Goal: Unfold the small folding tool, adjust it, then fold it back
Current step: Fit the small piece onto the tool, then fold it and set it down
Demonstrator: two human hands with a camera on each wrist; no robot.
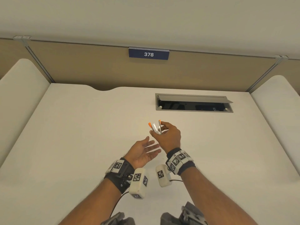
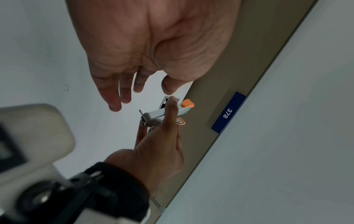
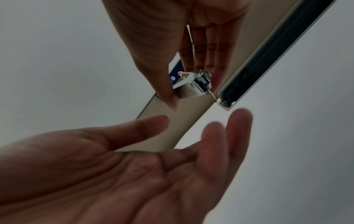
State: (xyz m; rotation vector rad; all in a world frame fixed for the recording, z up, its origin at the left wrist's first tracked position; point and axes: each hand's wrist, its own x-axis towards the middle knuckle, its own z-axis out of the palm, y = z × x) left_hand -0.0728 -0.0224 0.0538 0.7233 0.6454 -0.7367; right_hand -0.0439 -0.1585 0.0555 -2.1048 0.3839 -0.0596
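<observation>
Our right hand (image 1: 168,137) pinches the small silver metal folding tool with orange tips (image 1: 155,127), partly unfolded, above the white desk (image 1: 81,127). Our left hand (image 1: 142,153) lies spread, palm up, just beside it.

Right hand (image 1: 168,135): raised above the desk (image 1: 81,127), thumb and fingers pinching the folding tool (image 1: 155,128).
Left hand (image 1: 142,151): palm up, fingers relaxed, just below the folding tool.

Surface (image 1: 81,143): bare toward left, right and near edges; open cable hatch (image 1: 194,103) (lid raised) near far-right corner; partition (image 1: 97,69) along far edge.
</observation>
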